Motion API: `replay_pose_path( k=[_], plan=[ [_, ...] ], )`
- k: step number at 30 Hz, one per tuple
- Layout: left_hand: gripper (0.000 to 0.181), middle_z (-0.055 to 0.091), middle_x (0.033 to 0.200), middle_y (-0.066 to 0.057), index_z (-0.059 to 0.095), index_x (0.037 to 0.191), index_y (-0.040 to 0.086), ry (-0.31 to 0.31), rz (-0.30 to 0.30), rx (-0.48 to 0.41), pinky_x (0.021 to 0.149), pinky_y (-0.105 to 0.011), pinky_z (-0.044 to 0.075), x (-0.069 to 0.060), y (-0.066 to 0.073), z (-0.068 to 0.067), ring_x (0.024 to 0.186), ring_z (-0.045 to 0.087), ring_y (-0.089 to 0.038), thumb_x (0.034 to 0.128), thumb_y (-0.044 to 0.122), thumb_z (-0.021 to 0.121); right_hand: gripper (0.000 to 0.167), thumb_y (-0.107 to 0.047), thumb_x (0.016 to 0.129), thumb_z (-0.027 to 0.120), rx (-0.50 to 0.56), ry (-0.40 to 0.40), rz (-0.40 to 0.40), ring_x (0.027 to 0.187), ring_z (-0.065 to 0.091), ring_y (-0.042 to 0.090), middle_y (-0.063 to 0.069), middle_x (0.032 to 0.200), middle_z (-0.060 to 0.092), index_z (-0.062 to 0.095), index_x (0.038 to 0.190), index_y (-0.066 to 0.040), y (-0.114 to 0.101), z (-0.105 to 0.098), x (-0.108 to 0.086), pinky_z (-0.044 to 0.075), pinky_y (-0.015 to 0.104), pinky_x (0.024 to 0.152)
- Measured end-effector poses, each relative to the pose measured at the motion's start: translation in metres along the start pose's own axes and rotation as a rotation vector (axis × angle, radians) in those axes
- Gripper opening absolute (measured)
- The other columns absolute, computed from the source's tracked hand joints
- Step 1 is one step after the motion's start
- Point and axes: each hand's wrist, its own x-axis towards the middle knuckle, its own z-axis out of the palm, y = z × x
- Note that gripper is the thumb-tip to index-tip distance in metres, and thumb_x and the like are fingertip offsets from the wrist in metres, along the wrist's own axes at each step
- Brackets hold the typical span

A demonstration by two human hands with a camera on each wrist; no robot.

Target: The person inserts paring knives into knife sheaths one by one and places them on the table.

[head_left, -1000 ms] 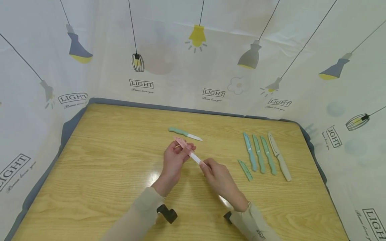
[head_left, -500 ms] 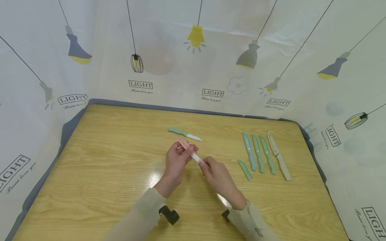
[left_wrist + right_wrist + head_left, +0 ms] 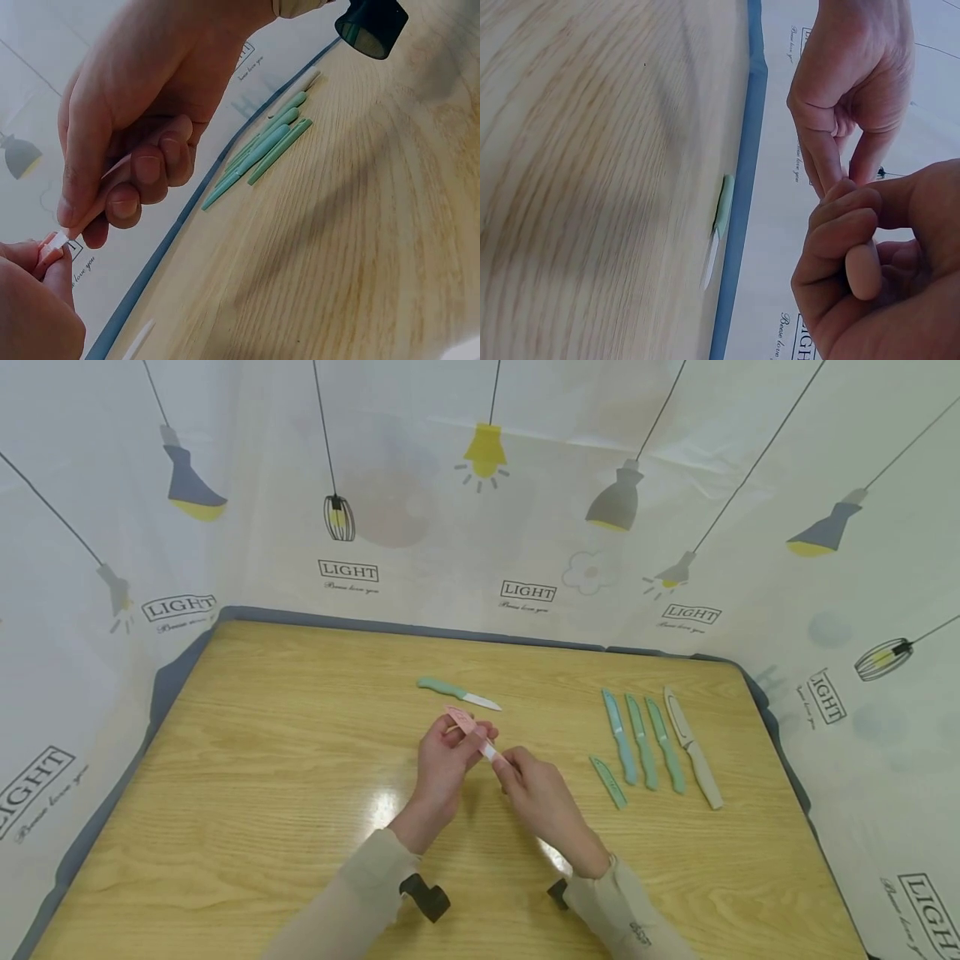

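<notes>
My left hand [image 3: 444,768] pinches a pink blade sheath [image 3: 461,719] between thumb and fingers, above the table. My right hand [image 3: 546,797] grips the pink handle [image 3: 863,271] of a knife, its fingers curled round it. The white blade [image 3: 488,751] of that knife sits mostly inside the sheath; a short stretch shows between the hands. In the left wrist view the blade enters the sheath's mouth [image 3: 51,253]. Just beyond my left hand lies a green-handled knife [image 3: 442,686] with a bare white blade.
A loose green sheath [image 3: 608,782] lies to the right of my hands. Past it lie a blue sheathed knife [image 3: 619,737], two green sheathed knives [image 3: 642,742] and a larger cream sheathed knife [image 3: 693,747], side by side. A printed curtain [image 3: 420,560] surrounds the wooden table [image 3: 262,735].
The blade has slid deeper into the pink sheath, so less white shows. My left hand has shifted right, towards the right hand, which has barely moved.
</notes>
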Motion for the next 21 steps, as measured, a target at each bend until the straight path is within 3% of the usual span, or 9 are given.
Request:
replay_pose_path(
  k=[9, 21],
  plan=[
    [0.024, 0.070, 0.117, -0.029, 0.056, 0.119, -0.001, -0.005, -0.009, 0.006, 0.091, -0.035, 0.061, -0.0007, -0.0031, 0.0027, 0.097, 0.075, -0.021, 0.0974, -0.006, 0.066, 0.030, -0.029, 0.110, 0.054, 0.016, -0.003, 0.012, 0.056, 0.045, 0.010, -0.003, 0.070, 0.056, 0.067, 0.105, -0.002, -0.0003, 0.0000, 0.0000, 0.036, 0.024, 0.048],
    [0.024, 0.074, 0.109, -0.020, 0.056, 0.120, -0.002, 0.003, -0.019, 0.010, 0.089, -0.035, 0.061, -0.0002, -0.0059, 0.0039, 0.096, 0.075, -0.022, 0.0977, -0.006, 0.066, 0.027, -0.026, 0.109, 0.055, 0.021, 0.001, 0.024, 0.057, 0.047, 0.010, 0.000, 0.072, 0.060, 0.068, 0.103, -0.002, -0.0007, 0.0005, 0.0027, 0.039, 0.025, 0.050]
  ],
)
